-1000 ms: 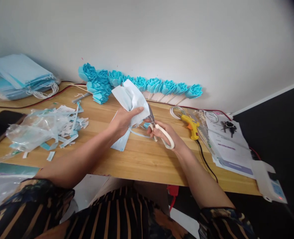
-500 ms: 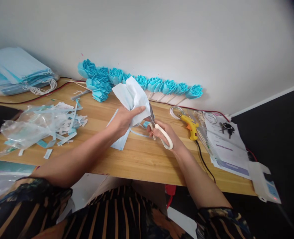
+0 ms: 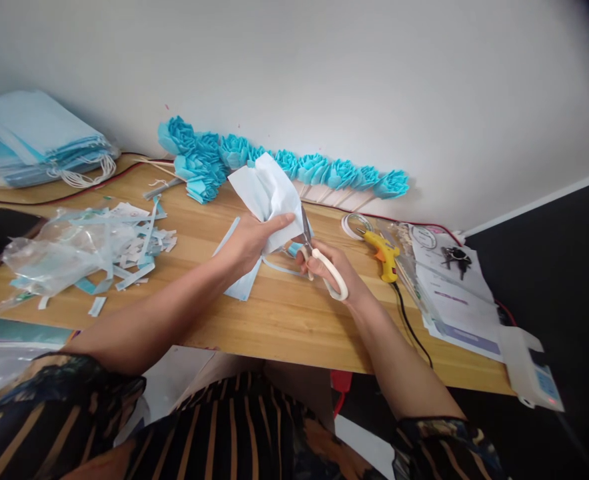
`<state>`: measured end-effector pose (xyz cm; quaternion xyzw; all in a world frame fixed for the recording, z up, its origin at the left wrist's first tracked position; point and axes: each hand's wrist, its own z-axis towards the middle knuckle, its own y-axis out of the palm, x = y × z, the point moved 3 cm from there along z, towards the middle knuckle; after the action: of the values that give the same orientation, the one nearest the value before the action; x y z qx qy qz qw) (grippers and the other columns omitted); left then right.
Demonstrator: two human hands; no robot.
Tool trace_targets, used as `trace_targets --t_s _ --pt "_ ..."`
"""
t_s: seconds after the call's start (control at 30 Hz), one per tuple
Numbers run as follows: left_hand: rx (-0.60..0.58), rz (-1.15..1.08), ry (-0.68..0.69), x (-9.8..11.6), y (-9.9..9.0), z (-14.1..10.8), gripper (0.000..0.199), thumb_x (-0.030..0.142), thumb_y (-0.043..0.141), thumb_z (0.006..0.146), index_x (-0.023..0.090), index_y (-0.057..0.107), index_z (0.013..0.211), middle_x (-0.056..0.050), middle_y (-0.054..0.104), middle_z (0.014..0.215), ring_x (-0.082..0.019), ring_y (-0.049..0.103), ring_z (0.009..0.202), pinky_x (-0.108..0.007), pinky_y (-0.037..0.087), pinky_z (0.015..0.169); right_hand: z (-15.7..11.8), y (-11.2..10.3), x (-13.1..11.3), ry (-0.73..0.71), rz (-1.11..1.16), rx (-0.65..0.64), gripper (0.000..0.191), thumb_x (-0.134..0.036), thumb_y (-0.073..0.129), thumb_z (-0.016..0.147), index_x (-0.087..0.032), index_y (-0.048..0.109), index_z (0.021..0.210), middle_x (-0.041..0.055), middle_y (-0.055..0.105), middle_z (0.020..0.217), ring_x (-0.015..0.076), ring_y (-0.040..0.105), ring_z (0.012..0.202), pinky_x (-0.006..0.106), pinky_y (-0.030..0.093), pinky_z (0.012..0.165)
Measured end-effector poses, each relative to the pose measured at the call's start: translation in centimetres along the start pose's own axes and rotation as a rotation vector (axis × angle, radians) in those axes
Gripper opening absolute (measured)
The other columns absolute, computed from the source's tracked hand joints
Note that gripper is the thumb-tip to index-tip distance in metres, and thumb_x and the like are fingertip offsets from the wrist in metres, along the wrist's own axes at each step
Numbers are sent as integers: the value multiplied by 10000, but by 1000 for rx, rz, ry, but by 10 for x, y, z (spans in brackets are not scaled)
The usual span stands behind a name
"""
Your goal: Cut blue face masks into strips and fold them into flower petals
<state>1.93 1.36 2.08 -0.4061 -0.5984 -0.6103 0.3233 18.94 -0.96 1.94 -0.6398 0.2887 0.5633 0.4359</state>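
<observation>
My left hand (image 3: 257,243) pinches a folded pale blue sheet of thin, fabric-like material (image 3: 269,190), thumb on top. In my right hand (image 3: 332,267) are scissors (image 3: 332,277) with white handles; their metal blades lie against the sheet's right edge, partly hidden by it. Beneath my hands, pale blue cut pieces (image 3: 244,285) and a thin strip lie on the wooden table (image 3: 284,327). Beyond the sheet, a row of blue handmade flowers (image 3: 342,175) on thin sticks leans along the wall.
Left are a stack of light blue sheets or masks (image 3: 34,127), a clear plastic bag (image 3: 54,250) among scraps (image 3: 147,250), and a phone (image 3: 4,233). Right are a yellow glue gun (image 3: 385,257) with a black cord, papers (image 3: 457,293), keys (image 3: 456,259) and a tape roll (image 3: 355,227).
The whole view has shifted very slightly. My hands, the sheet and the scissors hold nearly the same pose, with the blades still at the sheet's right edge.
</observation>
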Motion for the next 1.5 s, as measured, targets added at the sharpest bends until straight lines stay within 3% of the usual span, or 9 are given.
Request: trace_targets --t_s 0.17,0.33,0.53,0.77,1.0,1.27,1.4,1.5 --pt "1 20 1 1 0 0 360 347 840 691 125 660 910 -67 717 792 -194 670 682 -277 454 587 0 -1 4 -2 5 -1 597 -739 684 743 -171 643 920 16 553 817 120 525 666 260 421 582" --pt "9 21 -9 0 0 1 371 347 837 701 113 662 929 -91 725 817 -212 685 709 -282 458 595 -1 -1 6 12 24 2 602 -701 694 758 -162 655 1025 12 551 817 111 524 630 253 411 544" --pt "4 3 1 0 -1 2 378 328 842 697 110 670 952 -88 727 804 -210 689 686 -271 462 572 -1 -1 4 21 38 17 557 -694 705 750 -159 627 883 4 541 778 98 511 585 246 411 515" --pt "4 -2 0 0 -1 2 372 320 843 691 113 666 943 -93 733 801 -213 695 666 -271 471 555 -2 -1 7 32 59 34 490 -629 729 760 -155 636 847 -16 524 696 85 476 530 239 373 474" --pt "3 28 -8 2 -1 1 348 329 829 704 119 667 929 -79 728 752 -175 657 592 -244 420 495 -2 0 9 48 85 44 510 -585 747 762 -133 687 990 -36 506 642 74 446 481 220 340 422" --pt "-15 11 -14 5 0 1 367 371 823 715 117 666 930 -95 727 733 -218 692 634 -256 460 502 -1 -2 18 73 112 71 538 -538 767 762 -134 708 1113 -35 533 640 63 440 458 204 332 398" --pt "59 -17 45 5 -4 3 402 374 843 684 124 675 951 -77 727 789 -195 665 652 -263 478 523 -1 -3 19 82 117 71 549 -541 770 761 -140 708 1130 -39 531 637 59 437 453 198 333 395" --pt "104 -51 72 5 -5 5 393 332 850 665 127 679 954 -84 736 887 -210 681 756 -287 532 614 -1 -2 17 80 120 71 497 -546 779 748 -140 718 1028 -39 530 621 57 443 439 197 334 390"
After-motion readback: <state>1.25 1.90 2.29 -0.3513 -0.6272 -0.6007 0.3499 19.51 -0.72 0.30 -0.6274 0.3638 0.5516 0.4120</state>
